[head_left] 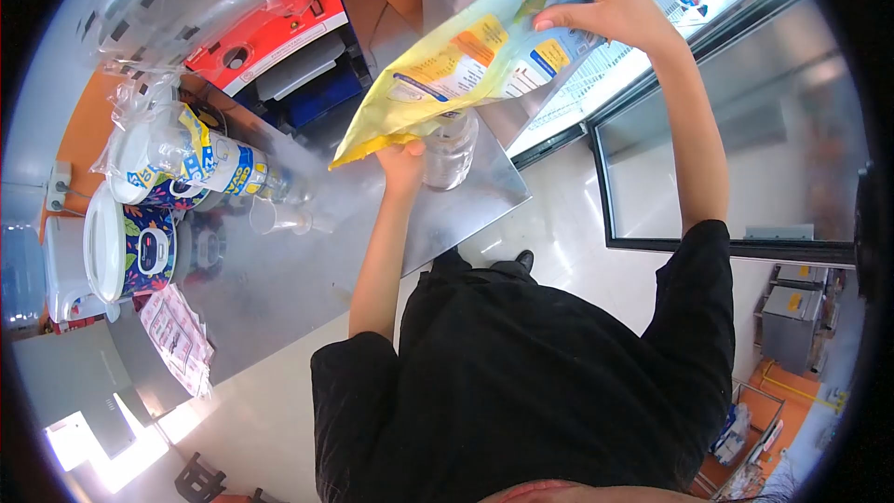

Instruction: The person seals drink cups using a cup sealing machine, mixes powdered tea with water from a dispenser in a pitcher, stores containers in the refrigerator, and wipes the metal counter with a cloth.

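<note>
- The yellow-and-blue bag (456, 65) lies aslant at 12 o'clock from the centre of view, its yellow end low towards 11 and its blue end high towards 1.
- The right hand (624, 9) has its fingers clamped on the blue end, the thumb across the printed face and the others mostly behind it.
- The left hand (401, 166) is at the lower yellow edge; the bag covers most of its fingers, so whether they are closed on it cannot be told.
- The clear container (450, 156) stands on the tabletop (270, 289) at 12 o'clock, nearer the centre, partly hidden by the bag.
- The bag looks thin-walled and creased, so it probably bends easily and feels rather slick. Its weight cannot be read; loose contents, if any, would shift towards the low end. A broad hold at the upper end, with support under the lower edge, should suit it better than a pinch at one corner.
- The container looks smooth and rigid, perhaps slippery; its side wall seems the surest hold.
- A clear cup (266, 216) is at 9 o'clock.
</note>
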A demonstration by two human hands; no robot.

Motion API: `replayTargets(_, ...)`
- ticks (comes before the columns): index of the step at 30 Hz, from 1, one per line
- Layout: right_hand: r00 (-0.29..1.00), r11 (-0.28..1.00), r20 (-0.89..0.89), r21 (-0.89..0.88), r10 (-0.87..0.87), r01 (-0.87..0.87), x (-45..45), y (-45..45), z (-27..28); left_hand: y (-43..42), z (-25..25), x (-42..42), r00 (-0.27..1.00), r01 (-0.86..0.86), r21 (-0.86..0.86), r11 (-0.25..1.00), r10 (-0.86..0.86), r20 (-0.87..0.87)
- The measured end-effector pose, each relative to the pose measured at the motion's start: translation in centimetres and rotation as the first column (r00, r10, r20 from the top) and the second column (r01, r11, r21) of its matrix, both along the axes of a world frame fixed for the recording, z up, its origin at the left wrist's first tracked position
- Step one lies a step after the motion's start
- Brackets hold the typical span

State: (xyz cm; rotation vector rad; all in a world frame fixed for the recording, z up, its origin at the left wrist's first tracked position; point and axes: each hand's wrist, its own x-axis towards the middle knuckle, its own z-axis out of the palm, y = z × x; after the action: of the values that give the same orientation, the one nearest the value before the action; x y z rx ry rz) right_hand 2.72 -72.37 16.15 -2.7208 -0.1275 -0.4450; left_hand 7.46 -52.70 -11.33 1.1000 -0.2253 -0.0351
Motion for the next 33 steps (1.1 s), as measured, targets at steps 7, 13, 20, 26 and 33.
replayTargets(7,0.951,0.925,-0.305,0.371,0.038,0.082,1.1,-1.7,-0.1,-0.3,1.1,-0.5,0.997,0.006,-0.128,0.992,0.005,0.083)
replayTargets(13,0.997,0.972,-0.072,0.233,0.020,-0.003,0.7,-1.6,-0.6,-0.1,2.4,-1.1,1.000,0.027,0.013,1.000,-0.027,-0.003)
replayTargets(20,0.959,0.874,-0.170,0.470,0.226,-0.123,0.7,-0.1,0.7,-0.3,3.2,-1.1,0.999,0.031,0.026,0.999,-0.030,-0.030)
replayTargets(26,0.960,0.957,-0.247,0.219,-0.135,0.191,0.9,-1.0,0.3,0.8,3.3,-0.5,0.995,0.064,0.116,0.991,-0.071,0.064)
replayTargets(33,0.996,0.985,-0.087,0.168,-0.019,0.033,0.9,-2.2,-0.6,0.6,8.2,-1.3,0.992,-0.070,0.117,0.991,0.082,-0.098)
